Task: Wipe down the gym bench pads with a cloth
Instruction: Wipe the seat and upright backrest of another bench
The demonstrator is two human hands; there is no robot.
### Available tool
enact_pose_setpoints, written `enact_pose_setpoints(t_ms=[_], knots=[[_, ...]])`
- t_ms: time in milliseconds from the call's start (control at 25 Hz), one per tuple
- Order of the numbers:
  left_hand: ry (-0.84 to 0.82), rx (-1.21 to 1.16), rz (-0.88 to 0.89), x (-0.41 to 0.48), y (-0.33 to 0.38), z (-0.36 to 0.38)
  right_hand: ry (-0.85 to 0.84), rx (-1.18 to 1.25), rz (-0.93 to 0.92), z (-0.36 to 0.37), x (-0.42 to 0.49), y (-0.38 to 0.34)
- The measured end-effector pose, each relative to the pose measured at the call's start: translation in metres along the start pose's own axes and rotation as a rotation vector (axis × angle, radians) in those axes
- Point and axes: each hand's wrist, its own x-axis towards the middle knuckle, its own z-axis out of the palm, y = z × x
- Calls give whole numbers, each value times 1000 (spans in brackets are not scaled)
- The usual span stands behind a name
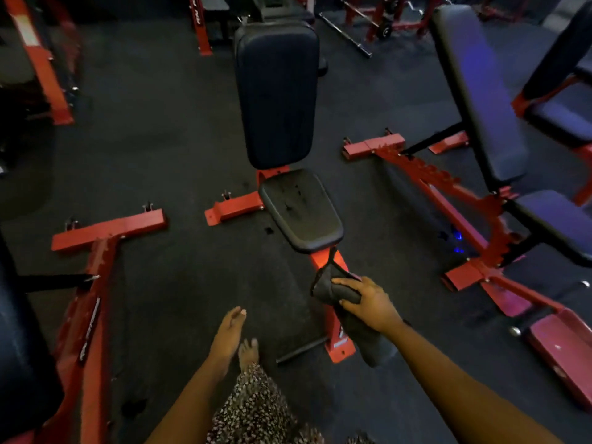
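A gym bench on a red frame stands straight ahead. Its black seat pad [301,211] lies low and near, with small dark marks on top. Its dark back pad [277,94] rises upright behind the seat. My right hand [368,301] grips a dark grey cloth [333,291] just below the seat's front edge, over the red frame [334,334]; the rest of the cloth hangs down under the hand. My left hand [229,333] hovers over the floor to the left of the frame, fingers straight and holding nothing.
A second bench with blue-lit pads [480,91] stands to the right on its red frame [448,200]. Another red frame [96,283] lies at the left beside a dark pad [19,347]. Barbells and racks [362,27] fill the back. Dark rubber floor lies between.
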Motion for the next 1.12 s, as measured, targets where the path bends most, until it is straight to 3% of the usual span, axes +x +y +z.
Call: enact_pose_setpoints(t_ms=[160,320,600,720,880,1120], knots=[[33,-167,4,120,84,12,-36,-15,1,-9,142,-20],[136,-139,32,229,161,36,8,-2,60,-14,276,-38],[162,-354,-141,382,195,104,226,-144,-38,54,491,-47],[153,-474,-133,429,191,127,266,-322,-193,97,543,-40],[147,-631,14,450,183,148,166,-515,-380,149,557,-25],[244,-603,33,459,177,158,219,-503,-345,148,571,-9]])
